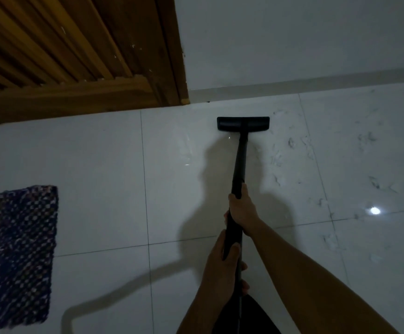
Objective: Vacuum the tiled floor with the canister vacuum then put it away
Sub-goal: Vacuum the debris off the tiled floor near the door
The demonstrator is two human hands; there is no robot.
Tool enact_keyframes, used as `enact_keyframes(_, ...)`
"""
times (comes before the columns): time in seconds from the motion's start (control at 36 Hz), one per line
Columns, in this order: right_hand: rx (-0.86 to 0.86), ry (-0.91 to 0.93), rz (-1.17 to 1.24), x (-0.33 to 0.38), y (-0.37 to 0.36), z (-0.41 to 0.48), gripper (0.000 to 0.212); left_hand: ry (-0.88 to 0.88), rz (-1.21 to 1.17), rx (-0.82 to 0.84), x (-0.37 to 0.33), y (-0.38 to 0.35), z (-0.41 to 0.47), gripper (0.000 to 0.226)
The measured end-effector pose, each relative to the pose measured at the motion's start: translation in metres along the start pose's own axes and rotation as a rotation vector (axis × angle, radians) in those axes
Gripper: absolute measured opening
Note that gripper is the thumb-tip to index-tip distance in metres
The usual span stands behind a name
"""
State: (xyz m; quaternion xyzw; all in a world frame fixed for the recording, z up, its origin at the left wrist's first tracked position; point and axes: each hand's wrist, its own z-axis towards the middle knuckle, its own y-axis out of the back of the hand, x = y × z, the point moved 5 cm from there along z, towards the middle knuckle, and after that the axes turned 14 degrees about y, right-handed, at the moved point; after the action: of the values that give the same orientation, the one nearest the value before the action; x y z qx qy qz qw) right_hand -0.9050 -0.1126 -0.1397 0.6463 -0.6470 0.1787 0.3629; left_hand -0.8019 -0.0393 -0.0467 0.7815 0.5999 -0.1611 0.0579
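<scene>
Wall (292, 44) just beyond floor nozzle (243, 124)

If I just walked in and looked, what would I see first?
First you'd spot the black vacuum wand running up the middle, gripped by the right hand above the left hand, its floor head flat on the white tiled floor near the wall. Next, the wooden slatted door at top left and the dark patterned mat at the left edge.
</scene>
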Motion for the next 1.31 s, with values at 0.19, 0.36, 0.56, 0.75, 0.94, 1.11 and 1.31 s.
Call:
enact_keyframes(0.19,0.001,0.012,0.001,-0.038,0.001,-0.050,0.064,-0.046,-0.015,0.015,0.057,-0.010,-0.027,0.030)
enact_keyframes(0.36,0.022,0.001,-0.001,-0.081,-0.001,-0.090,0.063,-0.044,-0.021,0.012,0.112,-0.024,-0.045,0.023)
enact_keyframes(0.56,0.061,0.025,-0.104,-0.129,-0.001,-0.122,0.066,-0.052,0.012,-0.076,0.168,-0.037,-0.050,0.029)
enact_keyframes(0.75,0.094,0.031,-0.123,-0.162,0.002,-0.158,0.064,-0.067,-0.021,-0.087,0.220,-0.053,-0.063,0.033)
enact_keyframes(0.94,0.061,0.001,-0.054,-0.202,-0.007,-0.193,0.064,-0.047,-0.018,-0.096,0.269,-0.054,-0.080,0.043)
enact_keyframes(1.11,0.036,-0.001,-0.028,-0.233,-0.011,-0.224,0.065,-0.097,0.074,-0.075,0.307,-0.056,-0.098,0.043)
enact_keyframes(1.31,0.044,-0.002,-0.062,-0.262,-0.005,-0.268,0.064,-0.032,0.011,0.025,0.356,-0.070,-0.121,0.040)
